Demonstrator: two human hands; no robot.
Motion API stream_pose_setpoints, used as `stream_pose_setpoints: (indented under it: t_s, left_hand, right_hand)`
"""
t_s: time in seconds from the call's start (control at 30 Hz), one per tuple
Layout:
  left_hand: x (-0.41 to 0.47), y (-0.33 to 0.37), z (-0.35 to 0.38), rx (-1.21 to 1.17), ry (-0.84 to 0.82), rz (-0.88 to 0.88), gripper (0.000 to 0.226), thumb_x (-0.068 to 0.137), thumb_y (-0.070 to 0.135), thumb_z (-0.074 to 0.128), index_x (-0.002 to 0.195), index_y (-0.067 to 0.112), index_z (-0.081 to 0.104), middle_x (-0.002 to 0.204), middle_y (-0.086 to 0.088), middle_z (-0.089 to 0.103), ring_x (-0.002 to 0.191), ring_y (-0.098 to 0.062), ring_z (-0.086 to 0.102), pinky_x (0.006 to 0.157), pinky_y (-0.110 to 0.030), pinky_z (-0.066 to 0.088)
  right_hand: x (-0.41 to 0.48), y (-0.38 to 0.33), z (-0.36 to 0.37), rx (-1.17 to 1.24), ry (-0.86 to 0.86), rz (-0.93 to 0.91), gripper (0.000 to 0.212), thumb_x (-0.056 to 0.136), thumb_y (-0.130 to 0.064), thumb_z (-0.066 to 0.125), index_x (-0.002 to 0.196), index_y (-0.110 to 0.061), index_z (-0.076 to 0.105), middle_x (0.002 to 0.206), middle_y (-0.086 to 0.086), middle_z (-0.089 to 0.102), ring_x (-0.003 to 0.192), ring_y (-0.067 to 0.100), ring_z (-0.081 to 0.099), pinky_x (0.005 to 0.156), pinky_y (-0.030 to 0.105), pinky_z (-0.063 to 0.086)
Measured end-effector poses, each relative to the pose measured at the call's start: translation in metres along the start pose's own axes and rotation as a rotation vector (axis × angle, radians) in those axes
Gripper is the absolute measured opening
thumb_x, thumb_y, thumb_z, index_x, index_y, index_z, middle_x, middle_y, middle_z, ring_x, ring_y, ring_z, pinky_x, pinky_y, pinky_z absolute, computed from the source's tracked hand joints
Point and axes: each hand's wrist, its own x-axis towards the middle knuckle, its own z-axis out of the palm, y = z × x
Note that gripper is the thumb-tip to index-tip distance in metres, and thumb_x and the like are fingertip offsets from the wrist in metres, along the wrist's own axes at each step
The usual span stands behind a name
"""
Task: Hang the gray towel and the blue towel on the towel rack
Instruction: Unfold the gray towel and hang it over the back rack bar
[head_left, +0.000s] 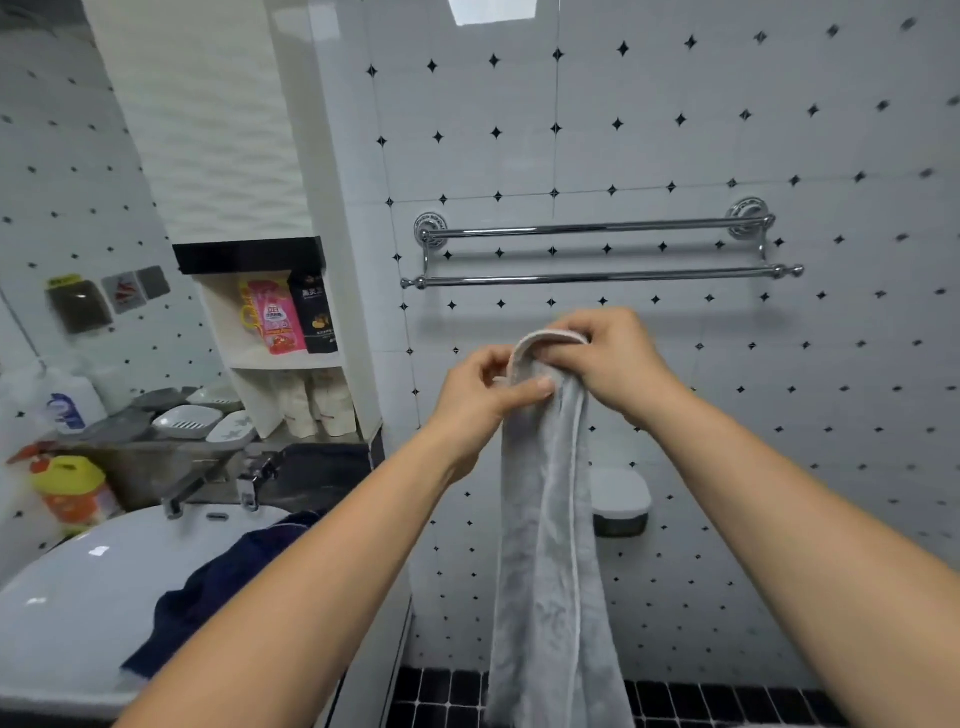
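We've got both grips pinched on the gray towel (550, 545)'s top edge, left hand (480, 397) and right hand (610, 358) raised just below the towel rack (597, 252); blue towel (208, 592) sits in the sink (67, 597).

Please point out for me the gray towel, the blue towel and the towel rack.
gray towel (550, 545): head view, on the hanging middle of the cloth.
blue towel (208, 597): head view, on the dark fold lying on the sink.
towel rack (597, 279): head view, on the lower bar.

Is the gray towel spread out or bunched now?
Bunched. Both the left hand and the right hand grip the top of the gray towel, and it hangs as a narrow strip.
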Motion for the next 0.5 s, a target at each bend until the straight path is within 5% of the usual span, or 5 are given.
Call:
stream_pose_setpoints:
  t_s: [0.3, 0.4, 0.5]
  left_hand:
    - [-0.034, -0.120, 0.009, -0.028, -0.221, -0.365, 0.017, 0.077, 0.014, 0.079, 0.092, 0.008, 0.076, 0.094, -0.011, 0.077, 0.087, -0.028, 0.073, 0.076, -0.036, 0.059]
    - [-0.023, -0.131, -0.007, 0.001, -0.094, -0.336, 0.005, 0.077, 0.012, 0.078, 0.074, 0.016, 0.078, 0.076, -0.002, 0.076, 0.073, -0.021, 0.070, 0.065, -0.029, 0.057]
    - [0.012, -0.104, -0.021, 0.147, -0.020, -0.183, 0.023, 0.075, 0.000, 0.072, 0.062, 0.019, 0.074, 0.060, 0.008, 0.064, 0.062, -0.012, 0.054, 0.057, -0.022, 0.044]
  right_hand:
    - [0.021, -0.025, -0.054, 0.232, 0.235, -0.030, 0.018, 0.078, -0.005, 0.072, 0.068, -0.020, 0.072, 0.061, -0.007, 0.064, 0.060, 0.007, 0.055, 0.060, 0.021, 0.045]
    - [0.013, -0.015, -0.072, 0.095, 0.193, 0.002, 0.014, 0.077, -0.004, 0.075, 0.080, -0.017, 0.073, 0.067, -0.005, 0.067, 0.063, 0.005, 0.057, 0.062, 0.019, 0.047]
    - [0.001, 0.001, -0.075, -0.110, -0.001, 0.154, 0.042, 0.072, -0.005, 0.080, 0.110, -0.018, 0.070, 0.071, 0.002, 0.065, 0.063, 0.006, 0.057, 0.062, 0.017, 0.047]
